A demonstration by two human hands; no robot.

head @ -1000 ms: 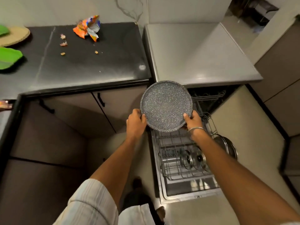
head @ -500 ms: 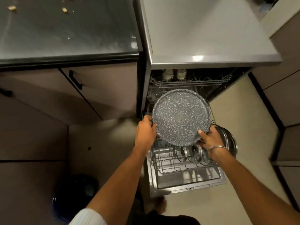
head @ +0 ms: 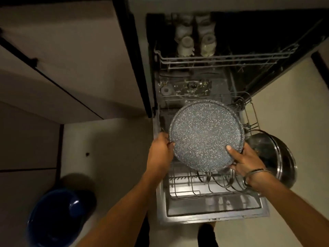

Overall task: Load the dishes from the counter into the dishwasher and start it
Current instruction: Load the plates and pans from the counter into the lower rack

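Both my hands grip the plate (head: 204, 134) by its near rim: my left hand (head: 161, 154) curls around the left edge, and my right hand (head: 246, 162) clamps the lower right edge with the thumb lying flat on the speckled top face. I hold the plate roughly level above the pulled-out lower rack (head: 187, 186) of the open dishwasher (head: 213, 213), not touching the wires. Under its near edge, a few round lids (head: 220, 180) stand on edge in the rack's tines. A steel pot (head: 277, 157) sits at the rack's right side, just beyond my right hand. Farther back, the upper rack (head: 222, 58) carries two pale cups (head: 196, 44) upside down. A bangle (head: 254, 173) circles my right wrist. On the floor to my left stands a blue bucket (head: 53, 218), well apart from the dishwasher.
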